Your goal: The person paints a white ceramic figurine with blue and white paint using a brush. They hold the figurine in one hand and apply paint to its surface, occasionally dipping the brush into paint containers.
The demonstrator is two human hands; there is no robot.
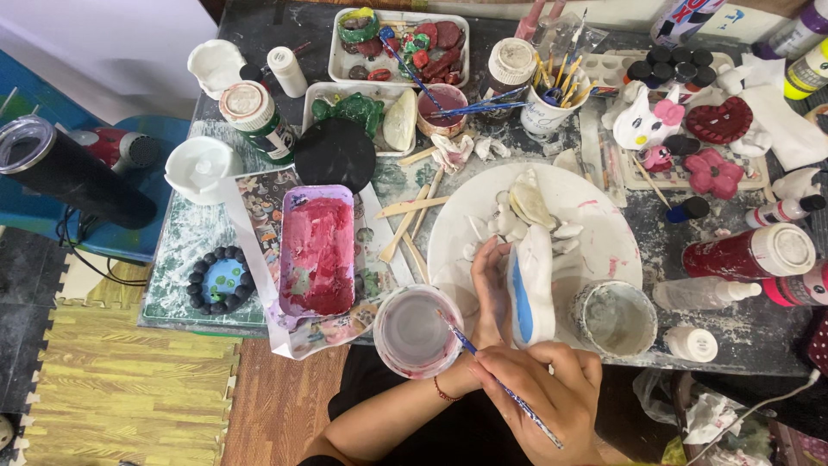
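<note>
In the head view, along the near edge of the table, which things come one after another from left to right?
Ring of dark beads → red-smeared tray → cup of pinkish water → white figure with a blue stripe → grey-stained cup → small white bottle.

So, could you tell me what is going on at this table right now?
A person is painting a white plaster figure. The left hand steadies it over a large white plate, and one side already carries a blue band. The right hand holds a thin brush, its tip near a cup of cloudy rinse water. A tray smeared with red paint lies to the left.
</note>
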